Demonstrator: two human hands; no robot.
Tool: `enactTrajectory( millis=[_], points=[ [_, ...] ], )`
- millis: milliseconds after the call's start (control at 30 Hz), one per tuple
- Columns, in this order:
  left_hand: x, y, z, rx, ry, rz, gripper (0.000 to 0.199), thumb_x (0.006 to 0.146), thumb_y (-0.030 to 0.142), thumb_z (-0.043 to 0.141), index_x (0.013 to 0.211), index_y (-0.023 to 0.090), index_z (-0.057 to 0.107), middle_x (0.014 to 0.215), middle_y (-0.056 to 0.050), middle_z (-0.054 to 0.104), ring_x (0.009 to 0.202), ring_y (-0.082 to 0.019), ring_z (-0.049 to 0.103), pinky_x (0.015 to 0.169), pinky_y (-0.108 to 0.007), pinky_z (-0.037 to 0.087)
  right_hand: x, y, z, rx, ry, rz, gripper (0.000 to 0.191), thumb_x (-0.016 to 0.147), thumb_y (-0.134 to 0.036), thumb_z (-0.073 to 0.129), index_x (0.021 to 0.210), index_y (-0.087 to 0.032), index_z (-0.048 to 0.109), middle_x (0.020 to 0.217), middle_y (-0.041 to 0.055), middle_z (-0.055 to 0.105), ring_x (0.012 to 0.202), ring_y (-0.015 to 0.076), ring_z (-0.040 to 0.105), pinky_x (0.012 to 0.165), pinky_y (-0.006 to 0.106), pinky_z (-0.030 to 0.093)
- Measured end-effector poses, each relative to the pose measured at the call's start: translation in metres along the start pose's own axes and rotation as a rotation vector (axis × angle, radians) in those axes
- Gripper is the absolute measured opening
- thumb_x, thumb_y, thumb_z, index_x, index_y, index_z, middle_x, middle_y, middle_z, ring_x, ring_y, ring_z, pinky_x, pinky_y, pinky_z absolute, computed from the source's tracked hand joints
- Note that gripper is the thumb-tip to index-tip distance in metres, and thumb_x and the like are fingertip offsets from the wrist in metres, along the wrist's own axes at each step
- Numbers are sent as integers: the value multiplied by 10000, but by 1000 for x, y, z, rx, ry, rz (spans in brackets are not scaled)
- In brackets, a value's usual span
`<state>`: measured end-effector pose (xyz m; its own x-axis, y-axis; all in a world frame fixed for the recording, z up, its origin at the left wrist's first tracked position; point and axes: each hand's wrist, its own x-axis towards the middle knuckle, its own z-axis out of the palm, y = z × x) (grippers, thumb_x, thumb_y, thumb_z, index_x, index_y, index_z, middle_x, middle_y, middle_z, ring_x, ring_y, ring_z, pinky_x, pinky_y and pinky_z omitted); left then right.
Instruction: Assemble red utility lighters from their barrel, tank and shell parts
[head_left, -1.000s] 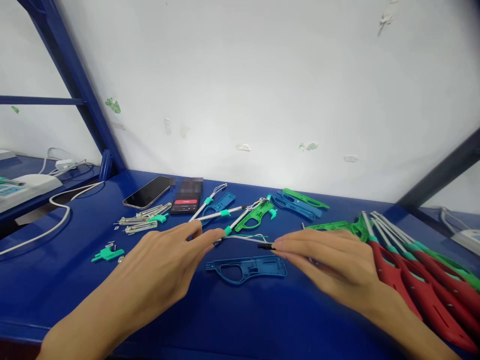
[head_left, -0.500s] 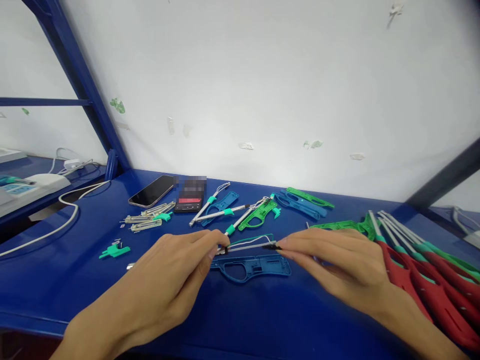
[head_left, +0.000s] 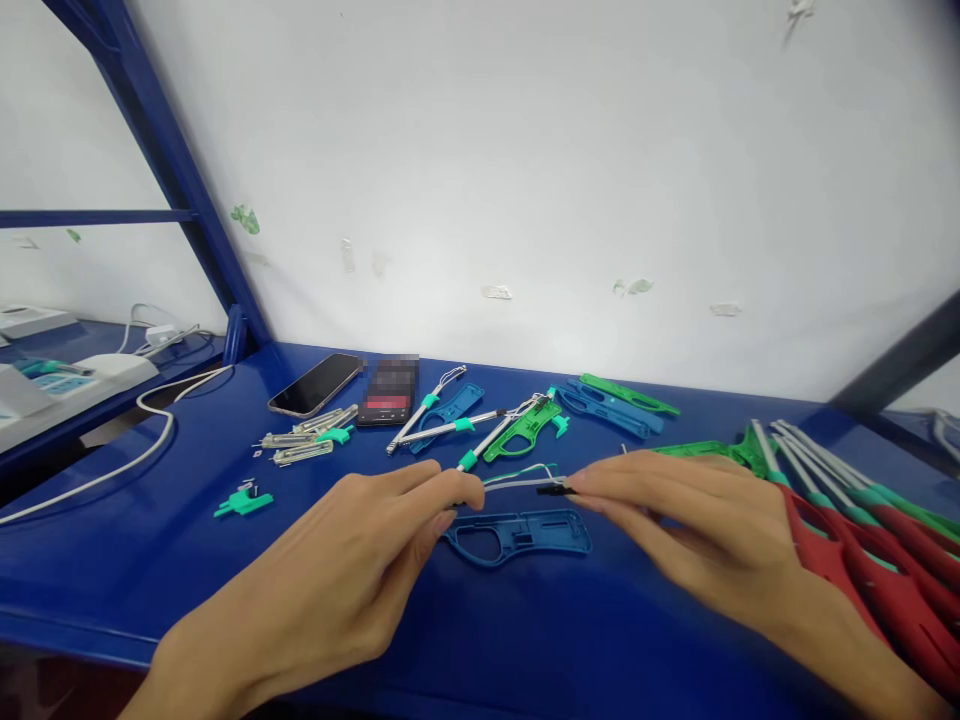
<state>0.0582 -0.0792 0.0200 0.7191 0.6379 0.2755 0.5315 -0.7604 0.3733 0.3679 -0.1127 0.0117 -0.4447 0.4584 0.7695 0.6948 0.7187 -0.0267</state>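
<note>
A thin whitish tube [head_left: 514,485] and loose wires [head_left: 536,468] span the gap between my hands. My left hand [head_left: 352,570] is closed, its thumb and forefinger pinching the tube's left end, which the fingers mostly hide. With thumb and fingertips, my right hand [head_left: 690,525] pinches a small black connector-like piece [head_left: 553,490] at the other end. Just below them on the table lies a blue plastic lighter half-shell [head_left: 555,535] with a trigger-guard loop, inner side up, its left end hidden behind my left hand.
Assembled red lighters [head_left: 847,560] lie at the right. Toward the back are a green half-shell [head_left: 529,430], blue shells [head_left: 611,408] and metal tubes with wires [head_left: 427,405]. Clear fuel tanks [head_left: 304,445], a teal trigger part [head_left: 244,500], two phones [head_left: 315,385] and a white cable [head_left: 161,425] lie left.
The left fingers have slid right along the tube, covering the metal and black end that showed before. The tube now bows slightly. The view has shifted a little.
</note>
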Motion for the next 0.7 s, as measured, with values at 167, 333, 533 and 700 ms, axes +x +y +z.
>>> enactTrajectory(
  millis=[167, 333, 533, 700],
  points=[
    [-3, 2, -1, -51, -30, -52, 252, 1151, 231, 409, 1277, 377, 571, 1113, 79, 740, 962, -159, 719, 841, -281, 482, 2, -1, 0, -5, 5, -5, 128, 1092, -189, 656, 1075, -237, 773, 926, -27, 874, 780, 124, 844, 631, 226, 595],
    [-3, 2, -2, -58, -17, -49, 257, 1146, 218, 420, 1261, 377, 587, 1109, 74, 728, 969, -145, 709, 858, -263, 485, 2, -2, 1, 26, -6, 12, 131, 1089, -214, 666, 1033, -225, 784, 892, -27, 870, 745, 125, 838, 633, 224, 611],
    [-2, 2, -4, -64, -49, -36, 212, 1147, 252, 403, 1111, 311, 604, 935, 60, 691, 783, -145, 660, 721, -281, 464, 2, 0, 3, 28, 14, 5, 124, 1080, -186, 675, 1041, -221, 787, 923, -19, 879, 780, 131, 848, 680, 216, 634],
    [-3, 0, -2, -44, -49, -19, 209, 1148, 251, 392, 1152, 310, 592, 982, 54, 712, 835, -152, 683, 766, -290, 486, 2, 2, 2, 39, 17, -8, 125, 1077, -164, 676, 1044, -208, 787, 953, -13, 880, 808, 124, 849, 684, 208, 627]
  ],
)
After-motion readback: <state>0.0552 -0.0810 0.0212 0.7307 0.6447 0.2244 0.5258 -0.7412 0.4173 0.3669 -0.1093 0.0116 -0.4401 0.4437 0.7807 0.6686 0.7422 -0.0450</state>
